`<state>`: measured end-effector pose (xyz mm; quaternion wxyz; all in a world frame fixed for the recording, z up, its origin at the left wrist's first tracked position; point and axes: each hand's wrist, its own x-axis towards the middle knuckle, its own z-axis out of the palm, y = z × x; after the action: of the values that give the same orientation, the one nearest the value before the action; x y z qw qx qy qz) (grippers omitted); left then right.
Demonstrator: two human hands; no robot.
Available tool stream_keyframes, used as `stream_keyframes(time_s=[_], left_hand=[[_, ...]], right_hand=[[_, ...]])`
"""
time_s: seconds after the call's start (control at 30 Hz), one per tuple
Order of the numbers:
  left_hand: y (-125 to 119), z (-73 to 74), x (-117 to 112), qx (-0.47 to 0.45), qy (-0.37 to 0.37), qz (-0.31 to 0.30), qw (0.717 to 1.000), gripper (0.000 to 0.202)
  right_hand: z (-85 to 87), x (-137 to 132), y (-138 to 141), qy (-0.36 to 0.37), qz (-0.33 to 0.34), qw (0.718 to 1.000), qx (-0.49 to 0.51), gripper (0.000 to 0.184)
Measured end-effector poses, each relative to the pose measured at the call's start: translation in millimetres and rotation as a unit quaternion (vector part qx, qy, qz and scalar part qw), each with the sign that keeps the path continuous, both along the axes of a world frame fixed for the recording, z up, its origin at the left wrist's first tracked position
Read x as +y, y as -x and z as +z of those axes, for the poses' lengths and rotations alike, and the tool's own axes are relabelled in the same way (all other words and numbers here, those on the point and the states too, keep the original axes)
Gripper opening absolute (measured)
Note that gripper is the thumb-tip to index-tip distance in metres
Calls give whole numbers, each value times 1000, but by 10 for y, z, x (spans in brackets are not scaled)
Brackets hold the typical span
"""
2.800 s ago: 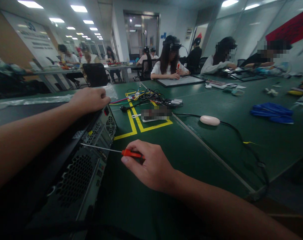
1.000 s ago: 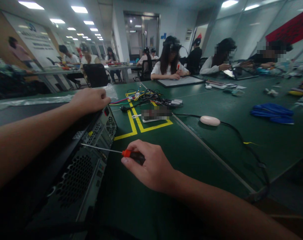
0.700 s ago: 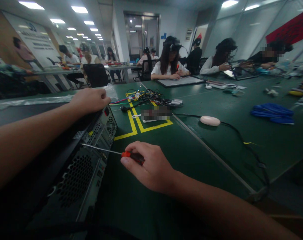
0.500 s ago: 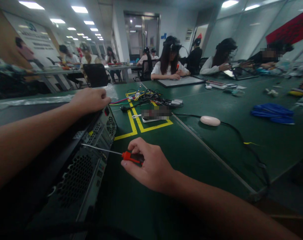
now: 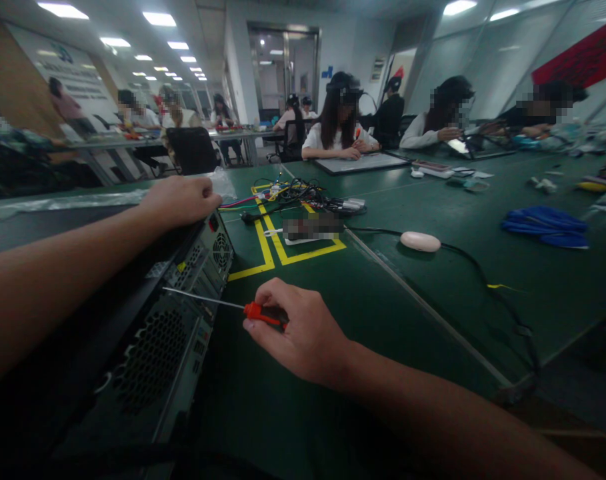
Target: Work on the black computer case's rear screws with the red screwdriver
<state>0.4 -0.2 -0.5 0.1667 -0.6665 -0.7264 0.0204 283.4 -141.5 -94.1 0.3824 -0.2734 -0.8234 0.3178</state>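
A black computer case (image 5: 147, 353) lies on its side on the green table (image 5: 373, 313), its rear panel facing me. My right hand (image 5: 303, 333) is closed round the red and black handle of a screwdriver (image 5: 217, 305). The thin shaft runs left and its tip meets the rear panel's upper edge. My left hand (image 5: 180, 199) is curled over the far top corner of the case, fingers pressed down on it.
Yellow tape lines (image 5: 267, 250) mark the table beyond the case, with a tangle of cables (image 5: 293, 195). A pinkish oval device (image 5: 420, 241) with a black cord lies to the right, blue cloth (image 5: 545, 225) farther right. Several people sit at tables behind.
My right hand's fingers have shifted slightly round the screwdriver handle, which has turned a little. The shaft tip stays at the same spot. My left hand has not moved.
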Motion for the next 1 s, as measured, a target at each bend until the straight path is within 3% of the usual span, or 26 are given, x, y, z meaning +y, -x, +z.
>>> stream_keyframes(time_s=[1.0], left_hand=[[-15, 5, -16, -5, 1, -1, 1000, 62]], right_hand=[[15, -2, 0, 14, -2, 1000, 3, 16]])
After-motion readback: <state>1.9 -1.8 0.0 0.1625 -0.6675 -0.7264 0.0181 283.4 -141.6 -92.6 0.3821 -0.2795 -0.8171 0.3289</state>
